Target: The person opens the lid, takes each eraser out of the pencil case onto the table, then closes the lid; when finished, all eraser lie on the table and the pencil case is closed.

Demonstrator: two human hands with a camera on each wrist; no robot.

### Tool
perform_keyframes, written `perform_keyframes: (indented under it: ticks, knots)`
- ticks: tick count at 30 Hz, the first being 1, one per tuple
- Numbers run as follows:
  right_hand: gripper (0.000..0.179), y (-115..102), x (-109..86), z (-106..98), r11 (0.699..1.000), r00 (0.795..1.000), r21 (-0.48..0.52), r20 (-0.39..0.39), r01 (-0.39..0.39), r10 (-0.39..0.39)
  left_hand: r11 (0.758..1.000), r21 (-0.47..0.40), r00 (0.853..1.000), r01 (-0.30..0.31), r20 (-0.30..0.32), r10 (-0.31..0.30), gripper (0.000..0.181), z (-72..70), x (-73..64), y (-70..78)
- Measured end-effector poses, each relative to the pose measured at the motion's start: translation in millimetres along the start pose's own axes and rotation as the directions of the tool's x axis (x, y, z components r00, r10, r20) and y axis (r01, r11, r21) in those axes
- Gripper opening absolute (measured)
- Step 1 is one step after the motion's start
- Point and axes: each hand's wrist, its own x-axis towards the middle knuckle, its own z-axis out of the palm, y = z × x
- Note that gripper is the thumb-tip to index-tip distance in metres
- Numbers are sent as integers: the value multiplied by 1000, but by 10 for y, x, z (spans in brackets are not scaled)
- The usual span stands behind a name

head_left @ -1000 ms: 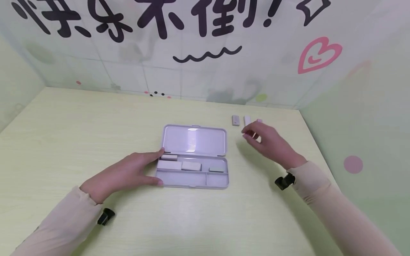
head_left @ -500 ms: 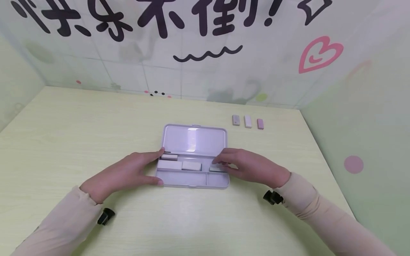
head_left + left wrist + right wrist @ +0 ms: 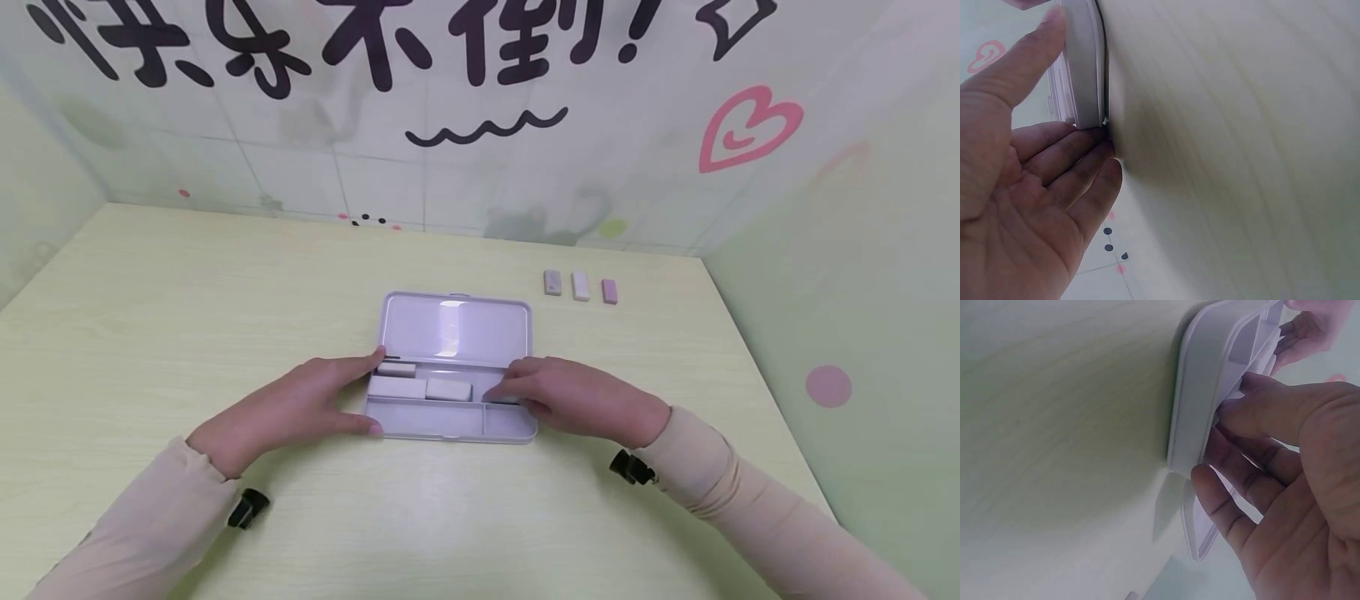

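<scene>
A lilac pencil case (image 3: 424,422) lies with its lid (image 3: 420,327) folded back. My left hand (image 3: 288,406) holds its left end, thumb at the front corner and fingers by the hinge; the left wrist view shows them against the case wall (image 3: 1085,62). In the long rear compartment lie a pinkish eraser (image 3: 396,369), a white block-shaped eraser (image 3: 397,387) and another white one (image 3: 448,390). At that compartment's right end my right hand (image 3: 581,398) pinches a pale green eraser (image 3: 504,401), mostly covered by the fingers.
Behind and right of the case, a grey eraser (image 3: 552,282), a white eraser (image 3: 580,286) and a pink eraser (image 3: 609,292) stand in a row on the pale wooden table (image 3: 225,275). Printed walls (image 3: 300,167) rise at the table's back and sides.
From beside the row of erasers, my right hand has come left and forward to the case, its fingers now down on the pale green eraser. The left hand stays put.
</scene>
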Motion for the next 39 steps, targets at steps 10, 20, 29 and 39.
perform_keyframes:
  ticks: [10,20,29,39]
  knots:
    - [46,-6,-5,-18,999,1000,-48,13,0,1,1000,-2,1000,0,5,0,103,7,0,-17]
    - [44,-16,-15,-16,998,999,-67,25,-19,20,1000,2,1000,-12,-9,12,103,16,12,-23]
    - [40,-3,-63,21,997,997,-33,4,-71,71,1000,11,1000,0,7,0,104,-6,20,-14]
    - [42,6,-106,65,996,995,-2,-38,-92,92,999,32,1000,-14,3,14,104,-11,28,-8]
